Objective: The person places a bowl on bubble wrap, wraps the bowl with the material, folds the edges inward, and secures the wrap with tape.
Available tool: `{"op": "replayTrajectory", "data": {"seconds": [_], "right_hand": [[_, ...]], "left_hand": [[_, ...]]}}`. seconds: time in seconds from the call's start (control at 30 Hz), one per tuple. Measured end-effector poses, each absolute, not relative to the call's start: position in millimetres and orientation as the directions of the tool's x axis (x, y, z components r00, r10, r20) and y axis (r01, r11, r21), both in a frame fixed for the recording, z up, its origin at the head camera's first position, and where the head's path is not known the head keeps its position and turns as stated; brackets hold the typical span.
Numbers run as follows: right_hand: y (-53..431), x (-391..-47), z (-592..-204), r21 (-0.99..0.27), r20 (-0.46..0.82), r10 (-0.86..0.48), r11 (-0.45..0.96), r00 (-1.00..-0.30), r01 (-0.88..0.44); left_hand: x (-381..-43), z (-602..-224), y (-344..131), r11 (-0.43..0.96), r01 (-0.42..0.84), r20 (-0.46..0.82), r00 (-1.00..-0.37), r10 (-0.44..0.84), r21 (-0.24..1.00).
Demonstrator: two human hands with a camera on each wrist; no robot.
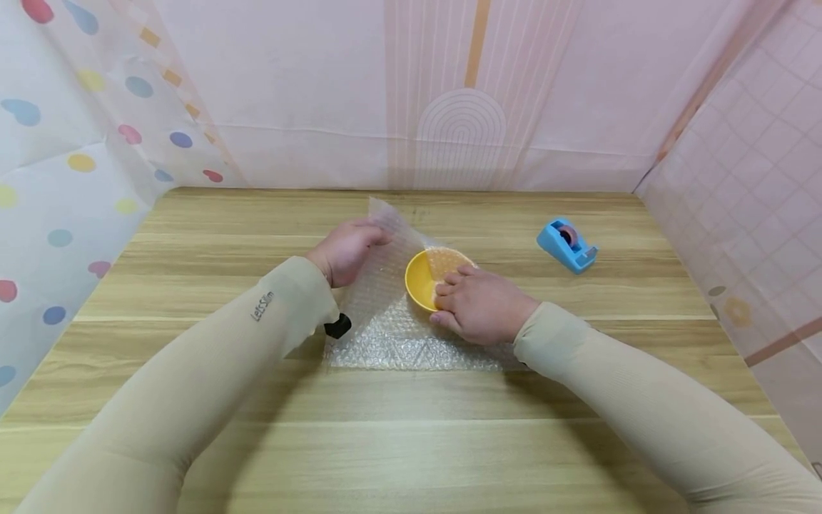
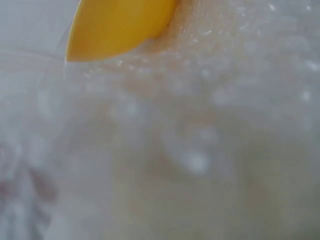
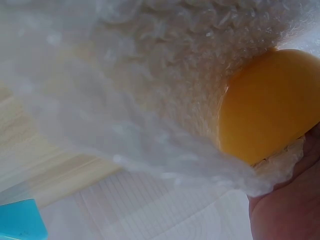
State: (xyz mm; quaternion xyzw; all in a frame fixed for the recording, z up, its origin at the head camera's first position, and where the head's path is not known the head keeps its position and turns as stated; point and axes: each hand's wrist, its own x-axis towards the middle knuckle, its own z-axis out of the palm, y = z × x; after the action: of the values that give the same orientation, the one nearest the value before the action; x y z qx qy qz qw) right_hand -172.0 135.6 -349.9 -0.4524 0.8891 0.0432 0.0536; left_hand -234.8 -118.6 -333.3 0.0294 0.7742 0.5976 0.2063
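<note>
Some bubble wrap (image 1: 411,350), edge pinched by left hand (image 1: 349,253), right hand (image 1: 480,305) pressing it into bowl (image 1: 419,281), tape dispenser (image 1: 562,250) apart

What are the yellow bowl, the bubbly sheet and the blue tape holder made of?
The yellow bowl is probably smooth plastic: its colour is even, with a soft sheen, though glazed ceramic is possible.
The bubbly sheet looks like glossy, thin plastic: it's see-through, with shiny little bumps.
The blue tape holder seems hard plastic, judging by its solid colour and moulded shape.
</note>
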Motion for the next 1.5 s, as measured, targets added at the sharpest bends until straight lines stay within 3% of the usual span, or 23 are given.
{"op": "replayTrajectory", "data": {"seconds": [0.23,0.4,0.53,0.77,1.0,1.37,1.5], "right_hand": [[134,-172,-350,0.029,-0.139,-0.797,0.59,-0.588,-0.807],[134,-172,-350,0.028,-0.147,-0.792,0.596,-0.593,-0.803],[134,-172,-349,0.023,-0.153,-0.786,0.603,-0.599,-0.797],[134,-172,-349,0.016,-0.15,-0.783,0.609,-0.604,-0.793],[134,-172,-351,0.04,-0.114,-0.808,0.577,-0.578,-0.816],[142,-170,-350,-0.069,-0.109,-0.782,0.622,-0.614,-0.78],[151,-166,-348,-0.093,-0.052,-0.769,0.639,-0.637,-0.763]], "left_hand": [[-230,-330,-118,0.368,-0.128,-0.245,-0.925,0.291,0.921],[-222,-326,-116,0.446,0.02,-0.174,-0.905,0.388,0.895],[-217,-323,-110,0.481,0.177,-0.111,-0.852,0.511,0.859],[-208,-323,-98,0.53,0.345,-0.135,-0.728,0.672,0.774],[-202,-327,-91,0.551,0.543,-0.151,-0.611,0.777,0.634],[-195,-333,-83,0.576,0.748,-0.202,-0.54,0.817,0.33],[-192,-333,-81,0.571,0.782,-0.206,-0.533,0.821,0.25]]}}
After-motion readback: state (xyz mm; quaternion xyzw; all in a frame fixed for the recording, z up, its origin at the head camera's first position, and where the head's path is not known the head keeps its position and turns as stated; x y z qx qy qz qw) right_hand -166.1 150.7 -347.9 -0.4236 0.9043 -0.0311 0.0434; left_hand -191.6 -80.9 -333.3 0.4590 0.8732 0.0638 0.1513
